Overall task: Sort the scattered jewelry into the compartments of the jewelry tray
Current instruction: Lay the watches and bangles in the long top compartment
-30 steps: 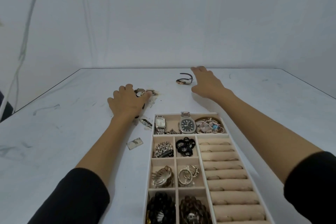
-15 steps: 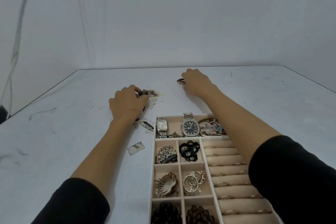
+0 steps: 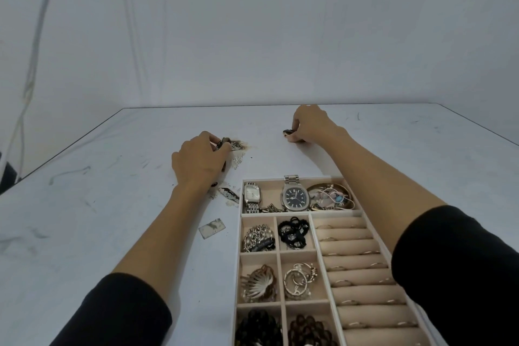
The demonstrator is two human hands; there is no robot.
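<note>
The beige jewelry tray [image 3: 365, 215] lies at the lower right, with two watches and bangles in its far row, chains, hair ties, clips and beads in small cells, and rings on the padded rolls. My left hand [image 3: 198, 161] rests on the table left of the tray, its fingers closed around a small dark watch [image 3: 223, 143]. My right hand [image 3: 310, 126] is beyond the tray, curled around a dark-strapped watch [image 3: 288, 132] that touches the table. Most of both pieces is hidden by fingers.
Worn patches and flakes mark the table by my left hand, with a peeled patch [image 3: 238, 146], a shard-like flake [image 3: 229, 193] and a small rectangular piece [image 3: 212, 228]. The table's far edge meets a pale wall; its left edge runs diagonally.
My right hand went from reaching flat beside the dark-strapped watch to curling around it. My left hand's fingers tightened on the small watch. The view shifted slightly.
</note>
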